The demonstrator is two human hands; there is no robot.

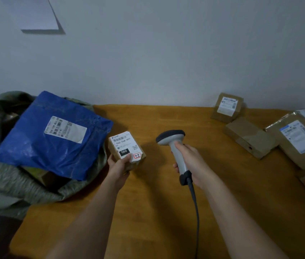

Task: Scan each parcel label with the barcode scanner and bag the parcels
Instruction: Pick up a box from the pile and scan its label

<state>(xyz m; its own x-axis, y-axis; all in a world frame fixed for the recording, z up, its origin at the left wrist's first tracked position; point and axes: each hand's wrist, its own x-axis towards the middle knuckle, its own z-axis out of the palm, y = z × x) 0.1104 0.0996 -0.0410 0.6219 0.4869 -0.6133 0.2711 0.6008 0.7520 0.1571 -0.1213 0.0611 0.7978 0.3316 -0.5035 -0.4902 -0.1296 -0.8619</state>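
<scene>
The left hand (118, 162) gripped a small brown cardboard parcel (126, 149) from its near end, thumb laid on the lower edge of its white printed shipping label (124, 144), holding it label-up just above the mustard-yellow tabletop (148, 202). The right hand (192, 163) was wrapped round the handle of a grey and white corded barcode scanner (174, 146), whose dark head leaned up and to the left, toward the parcel. What mattered for the scan was this: the parcel lay just to the left of the scanner head, near but apart, and its long axis ran away from the person with the barcode strip at the far end of the label. The scanner's window seemed to face leftward rather than down onto the label, so the next move probably called for tipping the head over the far end, or turning the parcel toward it. The left hand, already holding the parcel, was also the nearer one to the crumpled green woven sack (2, 174) at the table's left edge, where a glossy blue plastic mailer (35, 146) with its own label rested on top of the opening. Several brown cardboard boxes (250, 139) waited well apart at the right.
</scene>
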